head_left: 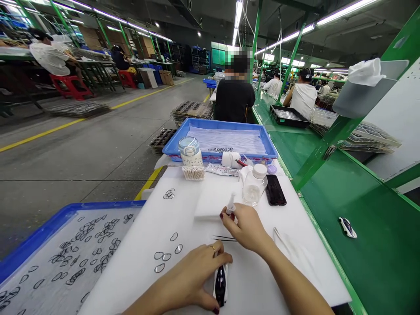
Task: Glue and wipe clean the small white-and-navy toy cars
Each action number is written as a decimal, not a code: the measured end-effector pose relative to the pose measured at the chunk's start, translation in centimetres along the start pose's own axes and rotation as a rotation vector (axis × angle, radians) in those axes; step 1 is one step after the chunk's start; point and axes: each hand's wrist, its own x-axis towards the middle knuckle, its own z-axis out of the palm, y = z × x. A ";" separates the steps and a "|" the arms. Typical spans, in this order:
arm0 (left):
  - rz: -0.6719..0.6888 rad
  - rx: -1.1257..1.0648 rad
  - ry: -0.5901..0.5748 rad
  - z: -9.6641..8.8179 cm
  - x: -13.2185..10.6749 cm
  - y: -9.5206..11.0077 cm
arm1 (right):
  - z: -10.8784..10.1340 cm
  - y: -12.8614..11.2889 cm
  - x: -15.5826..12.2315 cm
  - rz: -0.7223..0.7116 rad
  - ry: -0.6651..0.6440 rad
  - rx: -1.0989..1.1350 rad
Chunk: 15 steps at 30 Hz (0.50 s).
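Note:
My left hand (205, 267) lies low on the white work surface, its thumb and fingers closed around the ends of a glossy black part with white edges (221, 284). In my right hand (244, 225), a small white nozzle-tipped piece, perhaps a dropper bottle (231, 204), is pinched with its tip upward. Beneath that hand are thin dark tweezers (225, 238), partly covered by it. Several thin black oval rings (166, 257) lie left of my left hand. A clear bottle with a white cap (254, 188) stands just beyond my right hand.
A black phone (275, 190) lies to the right. Cotton swabs (193, 173) and a lidded jar (190, 152) stand before a blue tray (269, 146). Another blue-rimmed tray (70, 210) at left holds many rings. A similar black-and-white part (348, 227) rests on the green bench (370, 258). Co-workers sit farther off.

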 end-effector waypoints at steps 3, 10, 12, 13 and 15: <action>0.032 -0.003 0.021 0.2 0.0 -0.4 | 0.5 -1.1 -0.2 0.075 -0.140 -0.110; 0.069 -0.028 0.005 0.1 0.1 -0.6 | 3.4 -1.7 0.6 0.108 -0.198 -0.202; 0.072 -0.009 0.004 -0.1 0.0 -0.4 | 2.8 -1.8 -0.2 0.126 -0.190 -0.198; 0.065 0.005 0.002 -0.1 -0.1 -0.3 | 1.9 -1.6 -0.9 0.128 -0.182 -0.177; 0.036 0.034 -0.010 -0.2 -0.2 -0.1 | -0.7 -0.1 -3.3 0.137 -0.146 -0.067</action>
